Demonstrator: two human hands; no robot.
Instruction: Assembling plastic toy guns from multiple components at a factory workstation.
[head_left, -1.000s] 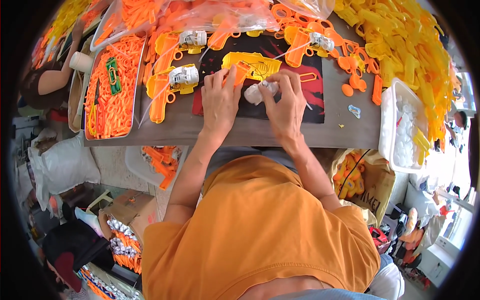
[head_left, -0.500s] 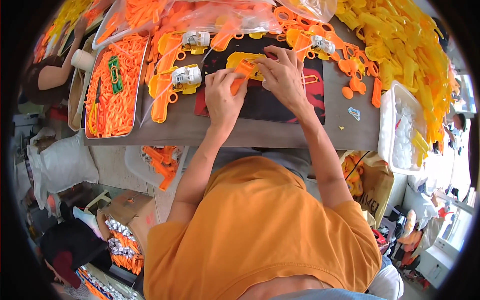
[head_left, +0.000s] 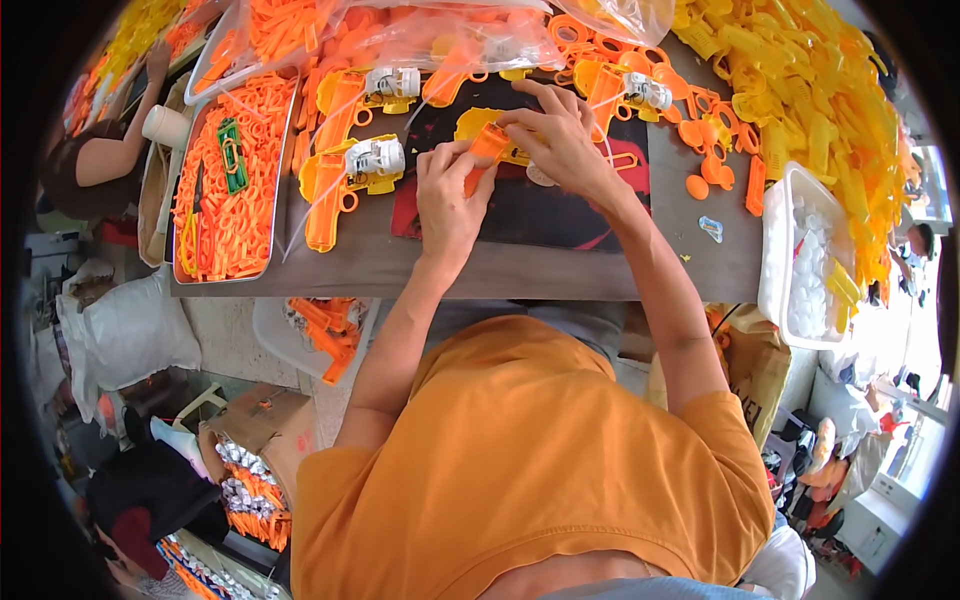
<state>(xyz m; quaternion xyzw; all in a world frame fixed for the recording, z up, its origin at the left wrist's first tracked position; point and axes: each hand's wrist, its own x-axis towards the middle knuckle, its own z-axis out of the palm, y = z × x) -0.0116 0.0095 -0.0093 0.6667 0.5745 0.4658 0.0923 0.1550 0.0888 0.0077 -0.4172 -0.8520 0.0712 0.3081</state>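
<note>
A toy gun shell with an orange grip (head_left: 488, 141) and a yellow body (head_left: 474, 122) is over the dark mat (head_left: 520, 215). My left hand (head_left: 450, 195) is closed round the orange grip, thumb on its near side. My right hand (head_left: 565, 145) reaches over the shell's right side, its fingertips pressed together at the top of the grip. Whether a small piece is between them is hidden. Under the right palm a pale round piece (head_left: 540, 175) shows in part. An orange trigger-like loop (head_left: 625, 161) lies just right of that hand.
Toy gun halves with white motor units (head_left: 375, 155) lie left of the mat and beyond it. A metal tray (head_left: 270, 235) of small orange parts stands at left. At right are loose orange parts (head_left: 712, 168), a white bin (head_left: 775, 260) and a heap of yellow shells (head_left: 800, 90).
My right hand has shifted slightly left and its fingers have moved onto the top of the orange grip. The pale round piece now shows under it. My left hand keeps its hold.
</note>
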